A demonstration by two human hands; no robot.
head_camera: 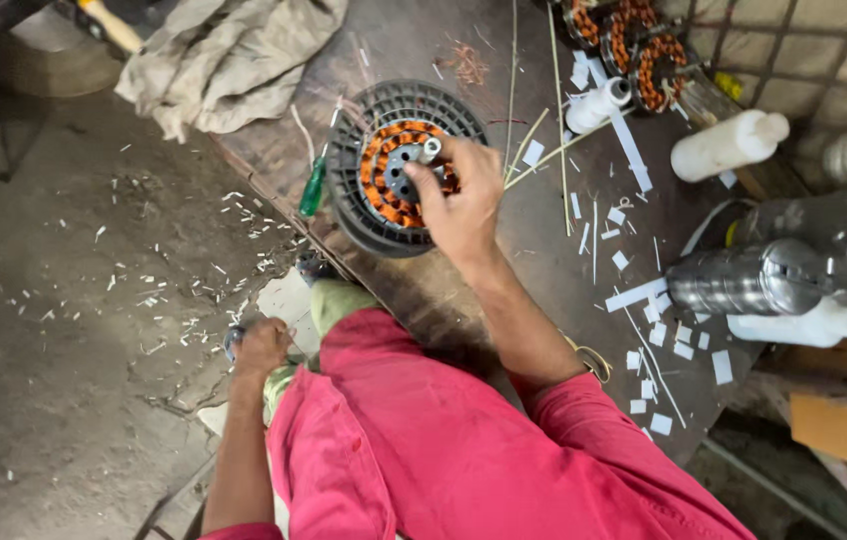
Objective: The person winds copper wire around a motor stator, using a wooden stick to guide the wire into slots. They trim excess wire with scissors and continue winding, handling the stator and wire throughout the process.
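A dark wooden workbench (444,290) runs from twelve o'clock toward five. The grey concrete floor (64,300), at nine o'clock, is littered with white scraps (144,285). A crumpled cloth (224,55) lies at eleven; wire mesh (804,50) stands at one.

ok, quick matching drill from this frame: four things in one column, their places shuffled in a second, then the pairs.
Things:
1. green-handled screwdriver
2. white plastic bottle
3. crumpled cloth
4. shiny metal cylinder

Places:
A. far right of the bench, lying on its side
B. top left, bunched at the bench's far corner
C. just left of the round motor stator
D. upper right, lying near the wire grid

Pairs: 1-C, 2-D, 3-B, 4-A. The right hand grips the stator's centre shaft; the left hand is down off the bench edge.
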